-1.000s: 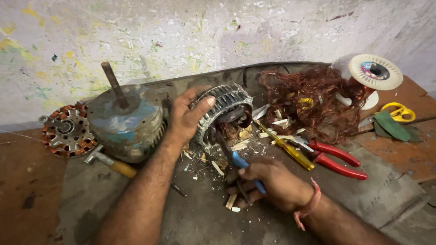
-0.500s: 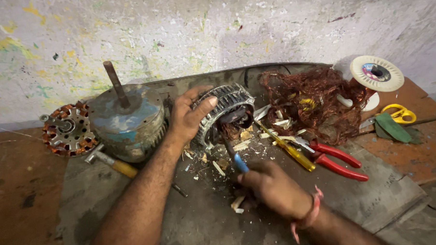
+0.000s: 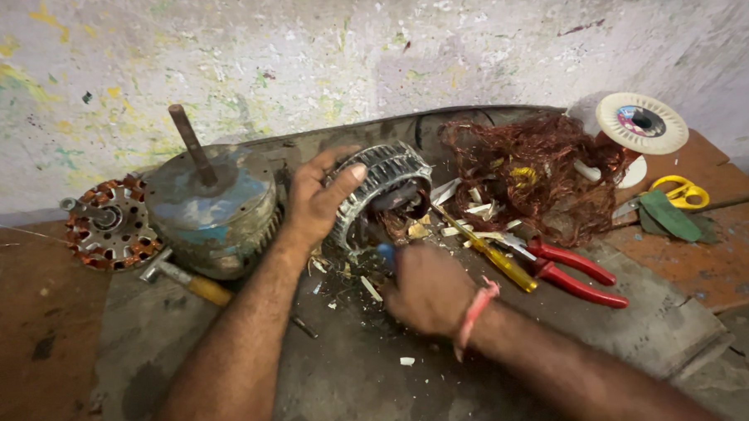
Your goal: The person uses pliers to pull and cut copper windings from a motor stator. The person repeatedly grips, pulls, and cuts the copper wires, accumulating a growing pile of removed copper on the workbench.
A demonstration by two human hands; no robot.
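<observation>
Head view: ribbed, ring-shaped metal stator (image 3: 382, 189), tilted on the grey bench top (image 3: 356, 385) at centre. Left hand (image 3: 316, 200) grips its rim at 9 o'clock; right hand (image 3: 427, 287), blurred, closed around a blue-handled tool (image 3: 386, 253) at 6 o'clock. Tangled copper wire (image 3: 531, 172) lies at 3 o'clock.

stator (image 3: 380, 194) btwn motor housing (image 3: 213, 209) left & wire tangle (image 3: 529, 176) right.

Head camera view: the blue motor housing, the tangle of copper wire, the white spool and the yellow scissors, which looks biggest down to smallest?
1. Copper wire, about level with
2. the motor housing; too close to rank surely.
3. White spool.
4. Yellow scissors, partly hidden under a green scrap.
</observation>
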